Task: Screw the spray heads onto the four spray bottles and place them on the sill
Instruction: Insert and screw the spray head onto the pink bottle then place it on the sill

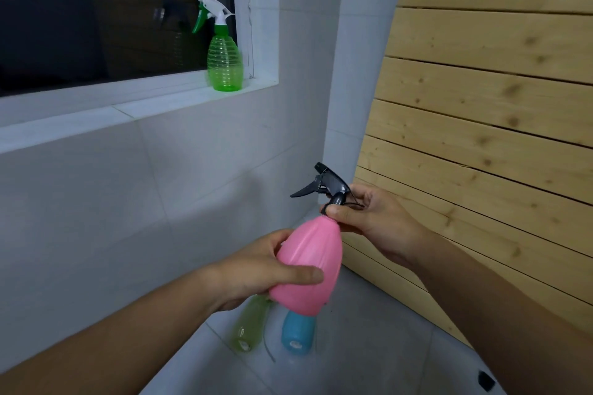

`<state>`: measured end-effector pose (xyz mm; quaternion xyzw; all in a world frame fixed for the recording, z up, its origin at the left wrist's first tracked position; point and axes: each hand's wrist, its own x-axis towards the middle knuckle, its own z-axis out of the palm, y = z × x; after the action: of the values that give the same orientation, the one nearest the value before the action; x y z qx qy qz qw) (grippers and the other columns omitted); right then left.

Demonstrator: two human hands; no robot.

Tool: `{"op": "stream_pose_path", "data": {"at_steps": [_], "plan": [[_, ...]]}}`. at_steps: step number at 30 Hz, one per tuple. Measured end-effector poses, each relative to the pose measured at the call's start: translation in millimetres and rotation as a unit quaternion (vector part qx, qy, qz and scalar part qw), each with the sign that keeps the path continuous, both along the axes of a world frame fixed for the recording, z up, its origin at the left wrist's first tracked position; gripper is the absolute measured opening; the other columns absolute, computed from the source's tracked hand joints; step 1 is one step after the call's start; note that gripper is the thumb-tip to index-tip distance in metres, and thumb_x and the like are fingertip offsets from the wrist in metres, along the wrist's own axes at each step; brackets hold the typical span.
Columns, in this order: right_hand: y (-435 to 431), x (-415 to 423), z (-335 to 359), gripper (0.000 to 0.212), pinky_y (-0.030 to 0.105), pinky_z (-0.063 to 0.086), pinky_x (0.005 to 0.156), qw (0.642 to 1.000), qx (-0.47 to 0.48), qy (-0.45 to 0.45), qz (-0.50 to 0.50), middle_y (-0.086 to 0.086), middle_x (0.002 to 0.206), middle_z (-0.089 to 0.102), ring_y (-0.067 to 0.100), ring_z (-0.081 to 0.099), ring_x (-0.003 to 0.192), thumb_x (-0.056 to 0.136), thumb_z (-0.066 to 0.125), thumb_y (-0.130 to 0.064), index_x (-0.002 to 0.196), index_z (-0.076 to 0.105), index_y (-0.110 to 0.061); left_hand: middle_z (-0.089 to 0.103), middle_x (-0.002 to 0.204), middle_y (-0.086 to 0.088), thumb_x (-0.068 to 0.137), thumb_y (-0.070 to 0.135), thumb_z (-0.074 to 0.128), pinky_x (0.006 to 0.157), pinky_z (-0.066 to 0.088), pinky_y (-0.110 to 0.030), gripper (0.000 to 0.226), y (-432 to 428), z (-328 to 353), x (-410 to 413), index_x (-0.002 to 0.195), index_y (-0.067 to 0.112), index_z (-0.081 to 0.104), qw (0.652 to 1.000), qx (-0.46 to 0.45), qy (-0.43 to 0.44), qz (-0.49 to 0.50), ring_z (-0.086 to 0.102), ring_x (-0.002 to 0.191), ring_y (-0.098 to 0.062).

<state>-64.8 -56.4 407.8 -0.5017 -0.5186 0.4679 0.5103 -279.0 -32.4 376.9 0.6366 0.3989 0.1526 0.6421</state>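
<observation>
My left hand (256, 269) grips the body of a pink spray bottle (309, 266), tilted with its neck toward the upper right. My right hand (362, 215) pinches the collar of a black spray head (327, 184) that sits on the pink bottle's neck. A green bottle (224, 58) with a white and green spray head stands upright on the white sill (138, 106), near its right end. On the floor below my hands lie a pale green bottle (248, 327) and a blue bottle (296, 332), both partly hidden by the pink one.
A dark window (96, 9) sits above the sill. White tiled wall runs below it. A wall of light wooden slats (481, 106) rises on the right. A small black object (486, 380) lies on the tiled floor at the lower right.
</observation>
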Motion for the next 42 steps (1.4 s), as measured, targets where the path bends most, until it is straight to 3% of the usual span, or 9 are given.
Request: {"op": "stream_pose_path", "data": {"at_steps": [5,10,16,20,24,26,32,37,42], "plan": [[-1,-4,-2,0.011,0.024,0.056,0.069,0.999,-0.020,0.034,-0.012,0.006,0.082,0.071,0.014,0.069,0.073,0.085,0.070,-0.003,0.095,0.067,-0.005,0.066,0.133,-0.012,0.074,0.039,0.072,0.095,0.056,-0.057,0.060,-2,-1,1,0.132,0.028,0.060,0.995,-0.083,-0.041,0.029,0.067,0.120,-0.033],[0,-7,0,0.007,0.027,0.056,0.072,0.998,-0.023,0.059,-0.025,0.008,0.087,0.070,0.014,0.069,0.076,0.085,0.070,-0.009,0.092,0.067,-0.009,0.072,0.123,-0.003,0.056,0.046,0.090,0.081,0.064,-0.045,0.088,-4,1,7,0.135,0.029,0.056,0.998,-0.036,-0.006,0.054,0.074,0.106,-0.024],[-2,-12,1,0.007,0.025,0.055,0.069,0.998,-0.020,0.067,-0.011,0.007,0.086,0.070,0.015,0.068,0.076,0.085,0.070,-0.007,0.090,0.069,-0.013,0.064,0.113,-0.007,0.074,0.034,0.067,0.080,0.062,-0.051,0.049,-8,3,5,0.118,0.012,0.058,0.990,-0.111,-0.056,0.063,0.067,0.104,-0.024],[-2,-11,-2,0.009,0.027,0.057,0.073,0.997,-0.028,0.075,-0.021,0.013,0.095,0.069,0.018,0.068,0.082,0.085,0.070,-0.007,0.094,0.068,-0.010,0.070,0.115,-0.006,0.061,0.039,0.093,0.071,0.064,-0.043,0.073,-6,4,6,0.121,0.019,0.057,0.993,-0.072,-0.007,0.095,0.073,0.099,-0.024],[-2,-15,-1,0.009,0.028,0.058,0.076,0.996,-0.030,0.078,-0.016,0.013,0.094,0.068,0.018,0.067,0.081,0.086,0.069,-0.006,0.094,0.068,-0.009,0.070,0.123,-0.003,0.073,0.044,0.084,0.081,0.064,-0.046,0.065,-9,4,9,0.130,0.027,0.058,0.994,-0.094,-0.014,0.054,0.072,0.108,-0.023],[-3,-16,0,0.009,0.027,0.057,0.073,0.996,-0.029,0.082,-0.012,0.012,0.093,0.069,0.018,0.067,0.080,0.086,0.069,-0.006,0.094,0.069,-0.010,0.068,0.124,-0.008,0.075,0.041,0.073,0.072,0.063,-0.043,0.059,-10,5,8,0.129,0.023,0.060,0.992,-0.115,-0.033,0.044,0.070,0.108,-0.025],[-4,-17,1,0.011,0.029,0.058,0.075,0.996,-0.024,0.079,-0.021,0.014,0.096,0.068,0.020,0.068,0.084,0.086,0.069,-0.007,0.096,0.069,-0.009,0.071,0.116,-0.004,0.053,0.048,0.092,0.067,0.063,-0.038,0.085,-11,3,11,0.125,0.025,0.055,0.994,-0.056,0.000,0.090,0.075,0.097,-0.024],[-5,-18,3,0.014,0.027,0.057,0.073,0.997,-0.018,0.071,-0.016,0.012,0.095,0.068,0.018,0.066,0.083,0.086,0.069,-0.008,0.101,0.069,-0.010,0.067,0.132,-0.012,0.075,0.039,0.077,0.078,0.062,-0.048,0.062,-8,0,9,0.133,0.027,0.059,0.989,-0.132,-0.056,0.043,0.070,0.114,-0.031],[-7,-18,2,0.011,0.025,0.059,0.069,0.997,-0.014,0.059,-0.039,0.013,0.095,0.068,0.016,0.068,0.080,0.085,0.070,-0.006,0.095,0.069,-0.010,0.070,0.121,-0.008,0.049,0.045,0.097,0.070,0.065,-0.044,0.088,-8,-1,10,0.125,0.026,0.057,0.994,-0.066,-0.017,0.089,0.075,0.099,-0.028]]}}
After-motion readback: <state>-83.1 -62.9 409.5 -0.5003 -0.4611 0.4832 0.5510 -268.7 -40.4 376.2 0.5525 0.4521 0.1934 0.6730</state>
